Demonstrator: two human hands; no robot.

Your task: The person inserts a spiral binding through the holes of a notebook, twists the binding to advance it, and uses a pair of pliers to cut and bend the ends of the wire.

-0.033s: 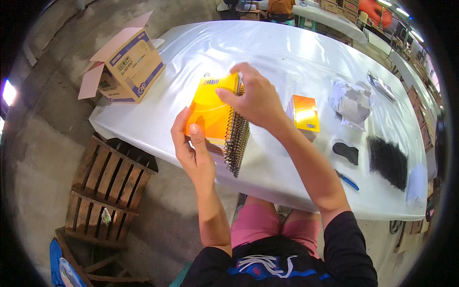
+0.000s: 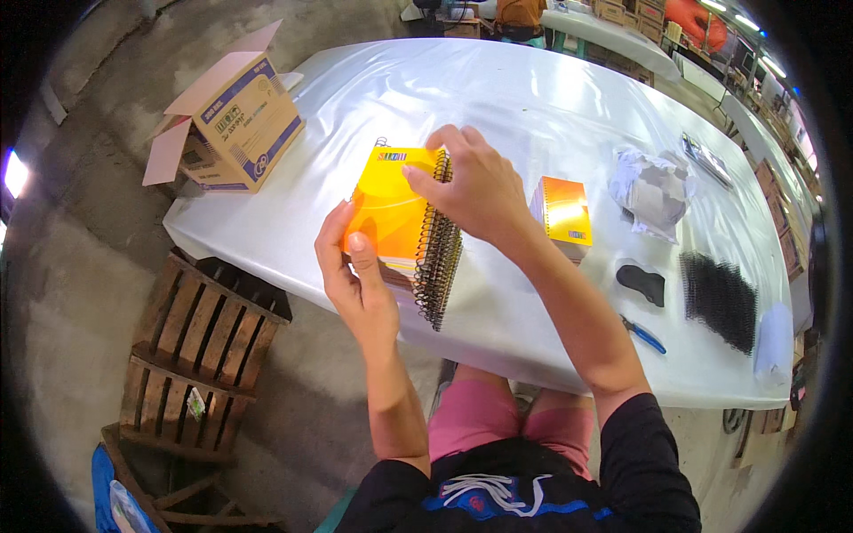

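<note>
Concrete floor [image 2: 80, 293] surrounds a long table covered in glossy white sheeting [image 2: 498, 89], with an open cardboard box [image 2: 258, 124] toward its far left corner and a slatted wooden frame [image 2: 200, 355] beside it on the left.

Little differs from the earlier frame: both hands keep nearly the same hold. The far edge of the orange-and-yellow spiral notebook stack [image 2: 382, 213] appears slightly lower in view, more of the coil shows beside the right fingers, and the wire loops [image 2: 382, 142] beyond that edge stand out more clearly.

The stack rests on the table between the two hands, its bound side with black coils [image 2: 435, 275] facing right. The left hand [image 2: 362, 289] grips its near left corner, thumb on the top cover and fingers wrapped along the left side. The right hand [image 2: 484, 182] arches over the far right corner, thumb on the yellow part of the cover and fingers curled at the coil end; I cannot tell whether they pinch the wire.

To the right lie a smaller orange notebook stack [image 2: 569, 211], crumpled white wrapping [image 2: 653, 191], a flat black piece [image 2: 641, 284], blue-handled pliers [image 2: 647, 338] and a mat-like batch of loose black coils [image 2: 720, 298].
</note>
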